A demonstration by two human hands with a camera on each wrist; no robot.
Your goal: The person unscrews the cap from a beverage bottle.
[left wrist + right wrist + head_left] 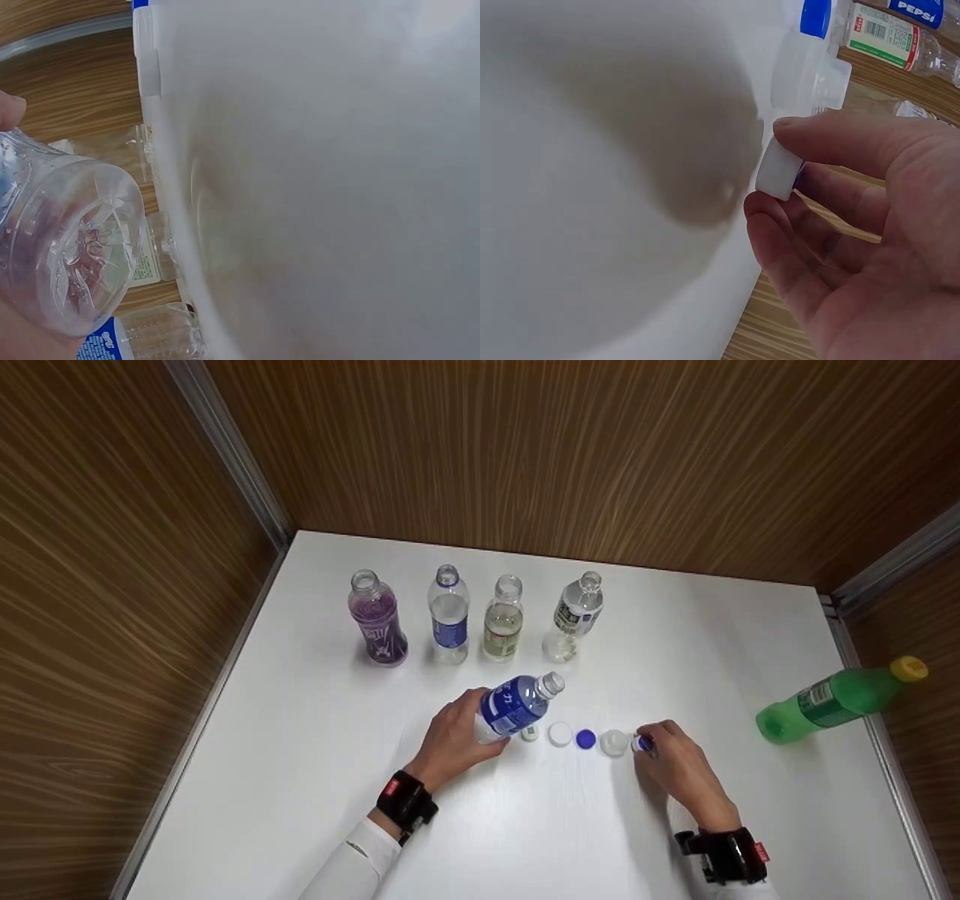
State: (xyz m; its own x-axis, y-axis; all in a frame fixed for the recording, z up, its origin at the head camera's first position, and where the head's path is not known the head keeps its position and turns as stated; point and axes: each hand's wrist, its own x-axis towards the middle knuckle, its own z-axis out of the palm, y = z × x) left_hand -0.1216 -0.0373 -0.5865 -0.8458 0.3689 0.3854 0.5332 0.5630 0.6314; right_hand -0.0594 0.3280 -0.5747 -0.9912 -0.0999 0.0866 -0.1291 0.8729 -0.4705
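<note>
My left hand grips a clear plastic bottle with a blue label, tilted so its neck points up and right. In the left wrist view the ridged base of this bottle fills the left side. My right hand is low over the table, with a white bottle cap pinched between thumb and fingers; some blue shows on the cap's hand side. Left of that hand lie a translucent white cap, a blue cap and a white cap. Another small cap lies beside the held bottle.
Behind the hands, uncapped, stand a purple-labelled bottle, a blue-labelled bottle, a squat pale-labelled bottle and a white-and-green-labelled one. A green bottle with a yellow cap is at the right. Wood-grain panels enclose the white table.
</note>
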